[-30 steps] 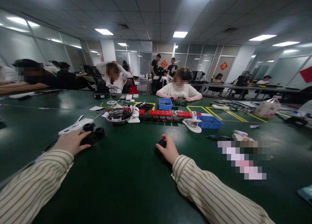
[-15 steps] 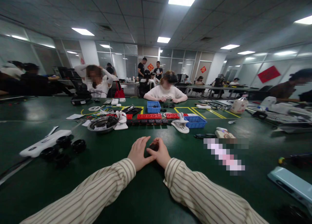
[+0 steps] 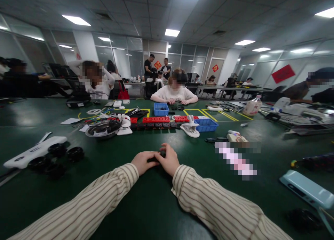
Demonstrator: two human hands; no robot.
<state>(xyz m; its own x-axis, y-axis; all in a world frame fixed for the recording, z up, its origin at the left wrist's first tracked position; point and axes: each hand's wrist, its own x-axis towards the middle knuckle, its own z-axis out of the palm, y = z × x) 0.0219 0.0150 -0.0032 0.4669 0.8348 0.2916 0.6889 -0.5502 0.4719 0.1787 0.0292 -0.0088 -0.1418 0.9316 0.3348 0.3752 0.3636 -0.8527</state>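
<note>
My left hand [image 3: 144,161] and my right hand [image 3: 169,160] meet over the green tabletop [image 3: 156,194], fingertips touching. A small dark object [image 3: 163,152] shows only in part between the fingers of my right hand, too hidden to tell its kind. The fingers of my left hand are bent and pressed together, its thumb tucked beneath; whatever they grip is out of sight. Beyond my hands lies a row of red and black plastic blocks [image 3: 156,121], with a white clip-shaped stand [image 3: 191,127] at its right end.
Several black rings [image 3: 75,153] and a white device [image 3: 35,151] lie left. A metal bowl [image 3: 104,130] holds cables. Two blue bins [image 3: 207,125] stand farther back. On the right are a light-blue device [image 3: 306,189] and a plastic bottle [image 3: 252,106]. A person [image 3: 175,93] sits opposite.
My left hand has turned lower and flatter, its fingers curling in against my right hand. The dark object is more hidden now. The camera view has shifted slightly.
</note>
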